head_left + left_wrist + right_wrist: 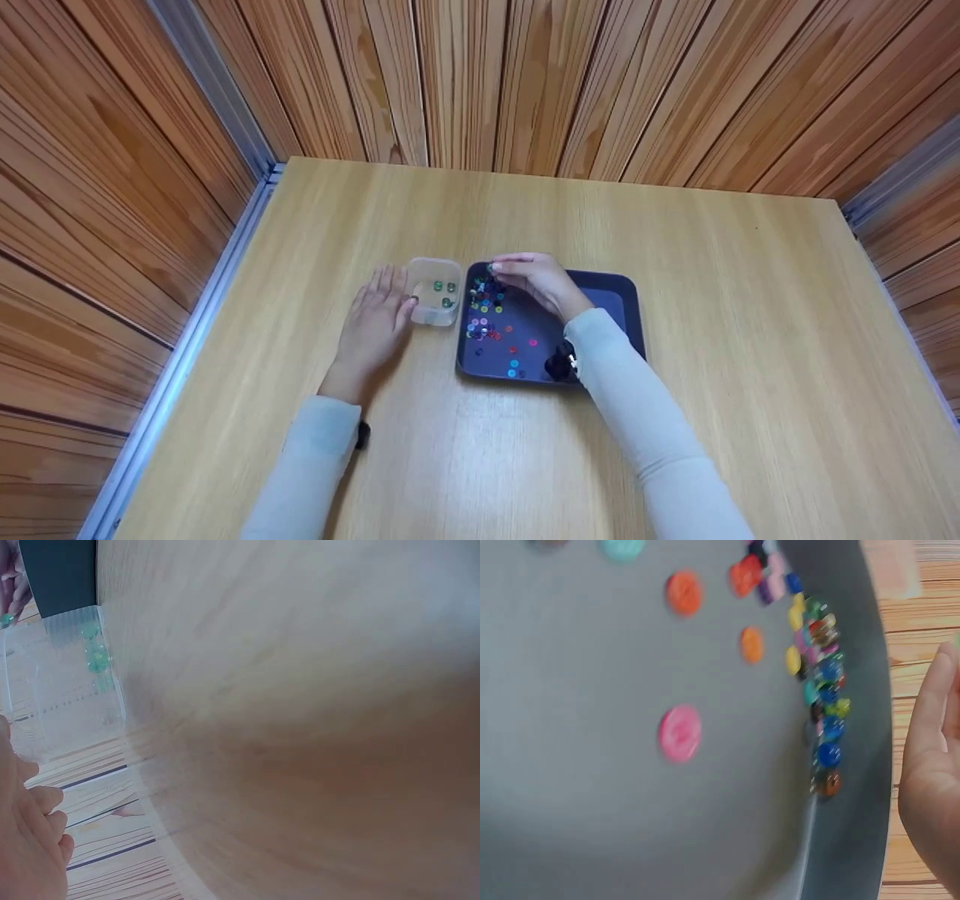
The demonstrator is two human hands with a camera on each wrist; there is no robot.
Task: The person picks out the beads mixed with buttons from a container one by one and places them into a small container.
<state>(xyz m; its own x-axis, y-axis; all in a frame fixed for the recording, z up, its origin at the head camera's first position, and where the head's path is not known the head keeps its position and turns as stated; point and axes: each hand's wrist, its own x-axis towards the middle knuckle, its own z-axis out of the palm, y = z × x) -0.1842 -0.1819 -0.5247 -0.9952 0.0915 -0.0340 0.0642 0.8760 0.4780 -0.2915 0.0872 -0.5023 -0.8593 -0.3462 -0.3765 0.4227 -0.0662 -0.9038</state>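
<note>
My right hand (541,283) is over the far left corner of a dark tray (525,319), pinching a green glass marble (6,619) between thumb and fingertips. Buttons (680,733) of many colours are scattered in the tray. Blue and amber glass marbles (829,754) line up along its edge in the right wrist view. Left of the tray stands a clear plastic container (435,318) with several green marbles (447,303) inside. My left hand (375,319) lies beside that container, fingers straight, thumb at its near left side.
The wooden table (750,337) extends around the tray and container. Plank-patterned walls (465,82) enclose it at the back and both sides. A metal rail (187,345) runs along the left edge. A black device (559,364) sits at my right wrist, over the tray.
</note>
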